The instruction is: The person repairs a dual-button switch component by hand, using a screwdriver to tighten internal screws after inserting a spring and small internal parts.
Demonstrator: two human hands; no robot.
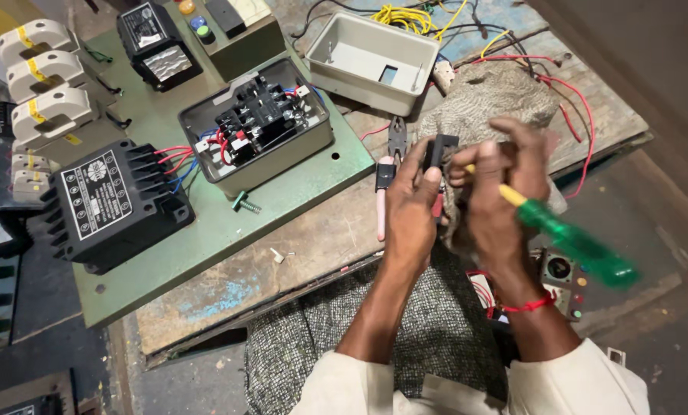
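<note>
We look down on both hands raised together above the wooden board. The left hand pinches a small black part between thumb and fingertips, holding it upright just beside the right hand. The right hand is curled shut around a screwdriver with a green handle and a yellow collar; the handle juts out down and to the right, blurred, and the shaft runs in under the fingers toward the black part. We cannot tell whether the tip touches it, since the fingers cover that spot. A red thread circles the right wrist.

Just behind the hands lie pliers and a pink-handled tool on the board, next to a rough cloth. To the left, on the green panel, sits an open grey box with a black contactor and red and blue wires inside. Its empty grey cover rests well apart, up top. A black transformer stands at the panel's left edge, with white clamps above it.
</note>
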